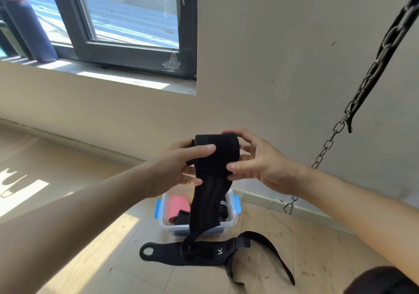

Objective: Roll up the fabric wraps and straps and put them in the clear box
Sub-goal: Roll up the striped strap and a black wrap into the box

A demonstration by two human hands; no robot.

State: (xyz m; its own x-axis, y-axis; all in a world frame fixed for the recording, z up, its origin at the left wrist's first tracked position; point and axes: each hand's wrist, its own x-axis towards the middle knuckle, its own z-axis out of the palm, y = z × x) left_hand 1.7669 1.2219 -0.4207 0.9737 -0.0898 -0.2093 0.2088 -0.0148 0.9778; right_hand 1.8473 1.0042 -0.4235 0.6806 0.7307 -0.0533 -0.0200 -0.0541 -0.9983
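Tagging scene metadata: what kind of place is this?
Probably a home gym or training room: a hanging chain with a snap hook, a black wrap being rolled, and a pink roll in the clear box on the floor.

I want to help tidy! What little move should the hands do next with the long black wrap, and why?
Probably wind the hanging tail onto the roll: the left hand and right hand grip the long black fabric wrap only partly rolled, its tail dangling over the clear plastic box.
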